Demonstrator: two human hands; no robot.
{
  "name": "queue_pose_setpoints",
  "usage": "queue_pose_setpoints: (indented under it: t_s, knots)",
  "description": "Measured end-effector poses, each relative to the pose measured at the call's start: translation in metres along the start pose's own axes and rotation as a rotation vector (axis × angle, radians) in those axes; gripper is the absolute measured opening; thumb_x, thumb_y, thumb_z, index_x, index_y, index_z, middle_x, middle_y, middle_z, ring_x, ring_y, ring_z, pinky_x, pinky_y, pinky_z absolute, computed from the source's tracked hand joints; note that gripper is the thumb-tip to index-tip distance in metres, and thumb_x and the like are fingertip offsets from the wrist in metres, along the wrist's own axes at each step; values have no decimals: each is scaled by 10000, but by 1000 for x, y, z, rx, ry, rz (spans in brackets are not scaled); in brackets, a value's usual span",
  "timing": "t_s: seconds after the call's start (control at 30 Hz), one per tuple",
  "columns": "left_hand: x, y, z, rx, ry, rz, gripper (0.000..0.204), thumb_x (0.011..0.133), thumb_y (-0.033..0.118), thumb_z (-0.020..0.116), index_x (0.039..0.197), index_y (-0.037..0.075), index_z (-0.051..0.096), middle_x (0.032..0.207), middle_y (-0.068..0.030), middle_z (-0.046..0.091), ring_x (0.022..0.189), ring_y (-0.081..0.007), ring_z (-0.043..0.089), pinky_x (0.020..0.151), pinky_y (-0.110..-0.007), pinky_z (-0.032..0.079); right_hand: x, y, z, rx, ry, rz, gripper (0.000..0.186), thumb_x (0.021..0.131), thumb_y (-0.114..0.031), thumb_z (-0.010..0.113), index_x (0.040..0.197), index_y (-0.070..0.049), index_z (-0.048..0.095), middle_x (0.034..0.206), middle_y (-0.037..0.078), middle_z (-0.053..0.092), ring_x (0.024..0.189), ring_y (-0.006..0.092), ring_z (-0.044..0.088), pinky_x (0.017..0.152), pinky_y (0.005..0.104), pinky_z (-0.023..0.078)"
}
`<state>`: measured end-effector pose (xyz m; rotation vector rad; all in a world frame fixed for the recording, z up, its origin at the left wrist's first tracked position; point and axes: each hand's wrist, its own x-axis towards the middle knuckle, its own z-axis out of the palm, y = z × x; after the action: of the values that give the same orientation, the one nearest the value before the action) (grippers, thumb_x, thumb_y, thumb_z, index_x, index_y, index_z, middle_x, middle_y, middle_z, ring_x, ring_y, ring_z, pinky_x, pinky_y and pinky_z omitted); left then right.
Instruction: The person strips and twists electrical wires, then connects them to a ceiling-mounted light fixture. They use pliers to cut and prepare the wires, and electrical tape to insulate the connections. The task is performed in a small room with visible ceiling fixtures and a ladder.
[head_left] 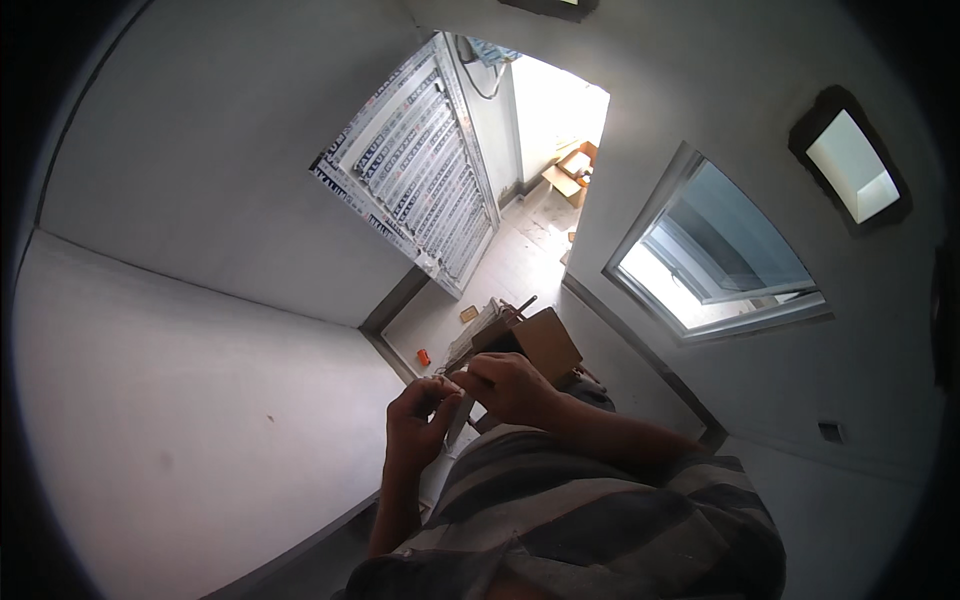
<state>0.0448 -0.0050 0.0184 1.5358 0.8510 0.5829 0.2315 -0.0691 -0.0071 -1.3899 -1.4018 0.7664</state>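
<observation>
My left hand point(420, 418) and my right hand point(512, 388) meet in front of my body, their fingertips nearly touching. The fingers of both are closed in a pinch. Something small and pale shows between the fingertips, too small and dim to name. Just beyond my right hand stands an open cardboard box point(548, 346), with dark contents and a thin dark rod point(527, 304) near its far side. Below my hands, a pale flat piece point(461, 422) is partly hidden by them.
A small orange object point(423, 357) and a tan square piece point(469, 314) lie on the floor. An open door point(420, 165) covered in printed protective film stands ahead. Beyond the doorway is another cardboard box point(567, 182). A tilted-open window point(720, 250) is in the right wall.
</observation>
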Motion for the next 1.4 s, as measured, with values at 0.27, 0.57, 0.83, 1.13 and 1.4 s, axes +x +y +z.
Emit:
queue_pose_setpoints:
  t_s: [0.27, 0.57, 0.83, 1.13, 1.4]
  knots:
    - [-5, 4, -9, 67, 69, -89, 170, 955, 160, 738, 1025, 6, 725, 896, -66, 748, 814, -120, 684, 772, -304, 550, 14, -16, -19, 380, -77, 483, 445, 1052, -378, 573, 942, 24, 728, 769, 97, 701, 748, 136, 657, 696, 335, 521]
    - [-9, 3, -21, -29, -2, -106, 164, 991, 152, 684, 1057, 9, 733, 933, -68, 742, 864, -120, 677, 799, -292, 538, 25, -25, -17, 46, -180, -258, 175, 893, -71, 759, 1062, -30, 739, 960, 110, 682, 909, 276, 696, 793, 385, 559]
    - [-15, 1, -22, -131, -41, -64, 154, 983, 133, 692, 1057, 0, 714, 906, -45, 728, 845, -94, 660, 791, -279, 534, 31, -31, -14, -14, -193, -179, 126, 905, -120, 765, 920, -14, 698, 873, 112, 673, 774, 275, 682, 702, 394, 544]
    - [-15, -6, -28, -77, -40, -85, 186, 1015, 178, 646, 1054, 5, 702, 911, -47, 724, 841, -103, 649, 797, -298, 528, 35, -45, -15, 54, -176, -220, 172, 873, -76, 785, 1027, -22, 732, 941, 110, 687, 849, 265, 692, 760, 365, 560]
    - [-18, 3, -25, -89, -57, -71, 182, 1024, 167, 635, 1049, 0, 703, 904, -50, 726, 846, -103, 651, 806, -295, 525, 35, -35, -18, 26, -295, -289, 132, 863, -25, 791, 990, -12, 760, 908, 98, 708, 833, 214, 712, 727, 328, 564]
